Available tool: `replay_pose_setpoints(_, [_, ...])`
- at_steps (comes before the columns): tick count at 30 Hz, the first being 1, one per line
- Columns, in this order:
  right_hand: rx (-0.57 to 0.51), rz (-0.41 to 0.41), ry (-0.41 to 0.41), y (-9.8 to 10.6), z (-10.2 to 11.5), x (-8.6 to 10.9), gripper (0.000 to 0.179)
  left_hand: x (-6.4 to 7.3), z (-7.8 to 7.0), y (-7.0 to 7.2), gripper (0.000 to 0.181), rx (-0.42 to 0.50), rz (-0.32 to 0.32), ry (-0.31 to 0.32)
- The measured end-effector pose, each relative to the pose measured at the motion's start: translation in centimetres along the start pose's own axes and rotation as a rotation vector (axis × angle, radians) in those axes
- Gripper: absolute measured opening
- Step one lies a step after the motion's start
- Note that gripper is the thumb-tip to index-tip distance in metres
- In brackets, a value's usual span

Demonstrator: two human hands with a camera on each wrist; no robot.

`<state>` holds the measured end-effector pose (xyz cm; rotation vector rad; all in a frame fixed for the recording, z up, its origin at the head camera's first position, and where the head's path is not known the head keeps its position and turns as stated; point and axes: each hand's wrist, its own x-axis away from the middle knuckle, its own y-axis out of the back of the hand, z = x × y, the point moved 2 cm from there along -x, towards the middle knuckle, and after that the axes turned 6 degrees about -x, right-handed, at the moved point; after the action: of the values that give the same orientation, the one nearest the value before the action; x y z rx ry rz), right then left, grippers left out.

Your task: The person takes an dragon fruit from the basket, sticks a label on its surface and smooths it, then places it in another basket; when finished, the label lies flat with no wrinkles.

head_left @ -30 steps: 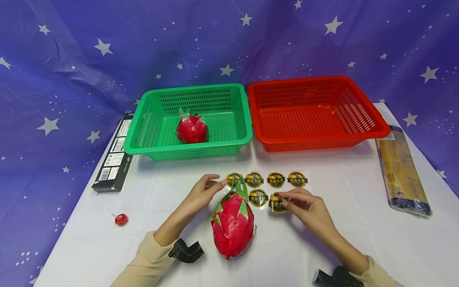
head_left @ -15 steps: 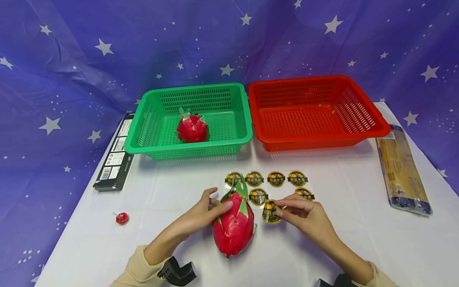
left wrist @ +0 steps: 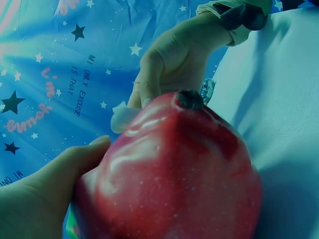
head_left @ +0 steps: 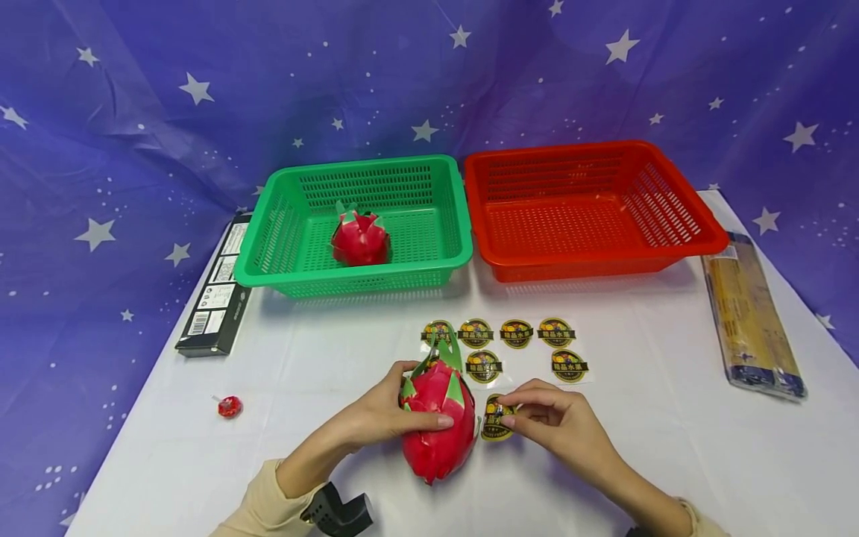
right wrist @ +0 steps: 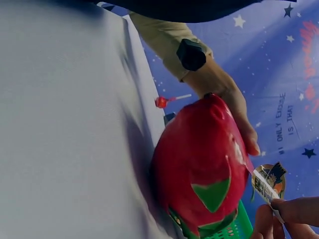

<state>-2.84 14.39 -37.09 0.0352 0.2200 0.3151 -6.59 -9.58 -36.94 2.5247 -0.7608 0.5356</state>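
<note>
A red dragon fruit (head_left: 439, 440) with green leaf tips lies on the white table, its leafy end away from me. My left hand (head_left: 376, 414) grips it from the left, thumb across its top; the other fingers are mostly hidden. Between thumb and fingertips, my right hand (head_left: 560, 425) pinches a round black-and-gold sticker (head_left: 495, 419) just right of the fruit. The right wrist view shows this sticker (right wrist: 270, 180) bent, close to the fruit's skin; whether they touch I cannot tell. Beyond the fruit lies a clear sheet with several similar stickers (head_left: 484, 366).
At the back left, a green basket (head_left: 356, 277) holds another dragon fruit (head_left: 361, 239). A red basket (head_left: 597, 265) stands beside it. Along the left edge lies a black box (head_left: 215, 298), with a red lollipop (head_left: 230, 406) nearer. A yellowish flat packet (head_left: 751, 313) lies at right.
My right hand has pulled the sticker off the sheet and brought it left and nearer to the fruit. My left hand has moved from beside the leaves onto the fruit and holds it.
</note>
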Motion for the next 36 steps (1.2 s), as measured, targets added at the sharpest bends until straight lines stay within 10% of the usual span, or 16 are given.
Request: replay_pose_setpoints(36, [0.038, 0.007, -0.062, -1.6, 1.2, -0.5, 0.019, -0.6, -1.8, -0.5, 0.087, 0.211, -0.227, -0.073])
